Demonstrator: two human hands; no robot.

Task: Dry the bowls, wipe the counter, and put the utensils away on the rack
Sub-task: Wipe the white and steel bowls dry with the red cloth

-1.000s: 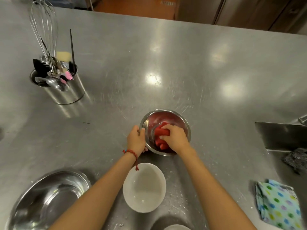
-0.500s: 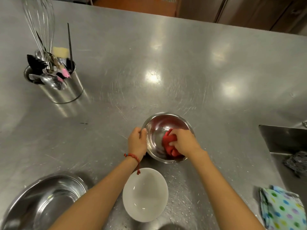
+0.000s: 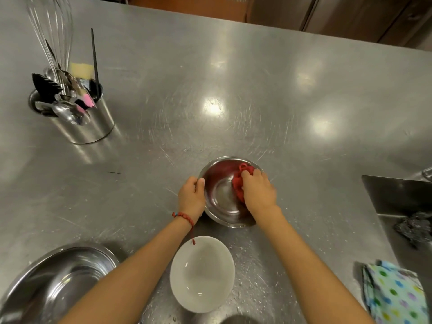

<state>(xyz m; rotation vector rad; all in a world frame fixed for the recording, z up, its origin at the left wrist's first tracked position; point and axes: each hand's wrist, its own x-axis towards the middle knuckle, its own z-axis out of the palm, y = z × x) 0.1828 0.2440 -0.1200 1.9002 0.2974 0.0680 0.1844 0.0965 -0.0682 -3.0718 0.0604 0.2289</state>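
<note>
Three bowls show, two steel (image 3: pixel 224 202) (image 3: pixel 58 279) and one white (image 3: pixel 202 273), plus one red cloth (image 3: pixel 238 185), one dotted cloth (image 3: pixel 395 295) and one utensil holder (image 3: pixel 91 127).

The counter (image 3: pixel 233 90) was brushed steel, scratched, with bright ceiling lights mirrored in it and water drops scattered over its near part. A small steel bowl (image 3: pixel 222 206) stood near the middle. Just in front of it sat a white bowl (image 3: pixel 202 274), apart from it. A large steel bowl (image 3: pixel 53 284) lay at the near left corner. A steel utensil holder (image 3: pixel 86 127) stood far left, well apart from the bowls. A folded dotted cloth (image 3: pixel 395 293) lay at the near right, beside a sink (image 3: pixel 402 195) set into the counter's right edge.
</note>
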